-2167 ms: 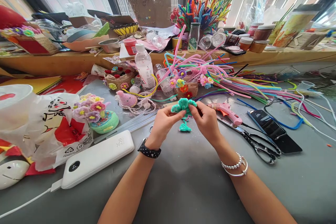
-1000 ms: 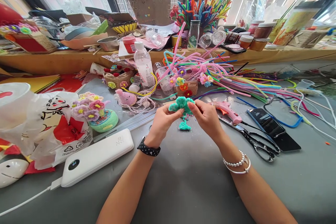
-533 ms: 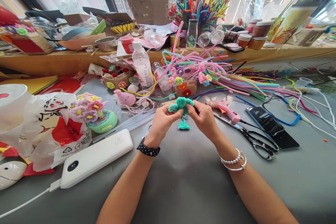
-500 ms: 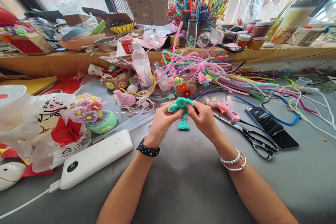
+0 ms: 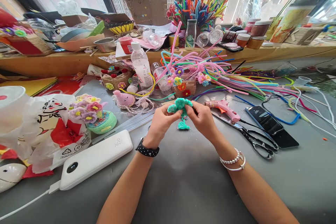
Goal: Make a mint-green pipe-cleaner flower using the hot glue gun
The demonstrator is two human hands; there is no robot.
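Note:
A teal pipe-cleaner flower (image 5: 180, 104) with looped, scalloped petals is held up above the middle of the table. My left hand (image 5: 165, 120) pinches its left side between thumb and fingers. On the other side my right hand (image 5: 201, 116) grips the petals the same way, thumb and fingertips closed. Just below the fingers, a smaller tuft of the same teal fuzzy material (image 5: 183, 125) shows; whether it is joined to the flower I cannot tell. Both palms and the flower's underside are partly hidden.
Right of my hands lie a pink glue gun (image 5: 226, 108), black-handled scissors (image 5: 258, 141) and a phone (image 5: 265, 120). A white power bank (image 5: 97, 159) and a crocheted flower pot (image 5: 102, 121) are at left. Behind stand a plastic bottle (image 5: 141, 66) and many pink pipe cleaners (image 5: 210, 63).
Both hands keep their pinch on the teal flower and stay nearly in place. The whole view has shifted very slightly.

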